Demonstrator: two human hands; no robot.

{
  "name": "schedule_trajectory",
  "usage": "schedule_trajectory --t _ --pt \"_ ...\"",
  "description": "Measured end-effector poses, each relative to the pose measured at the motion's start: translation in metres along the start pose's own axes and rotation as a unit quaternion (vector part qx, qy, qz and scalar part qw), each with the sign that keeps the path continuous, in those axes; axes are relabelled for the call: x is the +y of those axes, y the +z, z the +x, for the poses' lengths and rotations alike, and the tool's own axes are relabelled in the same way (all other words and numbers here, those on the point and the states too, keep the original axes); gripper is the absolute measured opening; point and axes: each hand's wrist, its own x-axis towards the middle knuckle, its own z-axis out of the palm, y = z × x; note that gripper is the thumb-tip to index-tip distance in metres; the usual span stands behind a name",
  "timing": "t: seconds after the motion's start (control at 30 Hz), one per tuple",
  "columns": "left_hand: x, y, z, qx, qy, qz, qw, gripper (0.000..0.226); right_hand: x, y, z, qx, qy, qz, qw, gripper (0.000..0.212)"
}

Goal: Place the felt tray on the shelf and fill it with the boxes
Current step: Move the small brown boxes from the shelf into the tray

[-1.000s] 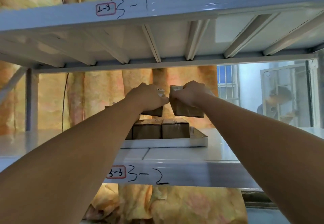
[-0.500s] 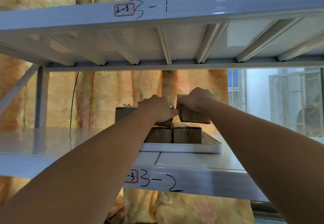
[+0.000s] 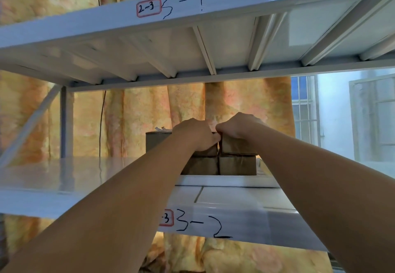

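Observation:
A shallow white felt tray (image 3: pixel 224 181) lies on the shelf marked 3-2 (image 3: pixel 235 200). Brown cardboard boxes fill it in two layers; two lower boxes (image 3: pixel 237 165) face me. My left hand (image 3: pixel 193 133) is closed over an upper box (image 3: pixel 208 151), and my right hand (image 3: pixel 239 125) grips the upper box beside it (image 3: pixel 235 147). Both upper boxes rest on the lower layer, pressed side by side. Another upper box (image 3: pixel 157 142) stands further left, partly hidden by my left forearm.
The upper shelf marked 3-1 (image 3: pixel 192 1) hangs close overhead with ribs underneath. A blue-grey upright post (image 3: pixel 63 123) and a diagonal brace stand at the left. Yellow-orange curtain hangs behind. A barred window (image 3: pixel 305 110) is at the right.
Both hands have lowered their boxes from mid-air onto the bottom layer and pushed them together. The camera has shifted, so the shelf sits further right in view.

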Motion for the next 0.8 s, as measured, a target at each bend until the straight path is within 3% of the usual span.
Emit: schedule_trajectory --t 0.27,0.37,0.43,0.57,0.8 --pt "-0.004 -0.003 -0.008 -0.050 0.038 0.076 0.995 0.063 0.003 -0.009 0.003 -0.027 -0.052 -0.086 0.995 0.066" --pt "-0.007 -0.005 -0.010 -0.078 0.054 0.090 0.991 0.082 0.006 -0.013 -0.003 -0.045 -0.069 -0.092 0.992 0.071" --pt "-0.009 -0.003 -0.011 -0.068 0.063 0.119 0.989 0.091 0.006 -0.015 -0.006 -0.051 -0.081 -0.100 0.990 0.068" --pt "-0.013 0.008 -0.009 -0.011 0.070 0.135 0.988 0.083 0.004 -0.017 -0.012 -0.059 -0.091 -0.113 0.988 0.062" --pt "-0.014 0.009 -0.004 -0.006 0.059 0.122 0.991 0.087 -0.002 -0.022 -0.014 -0.109 -0.084 -0.124 0.983 0.057"
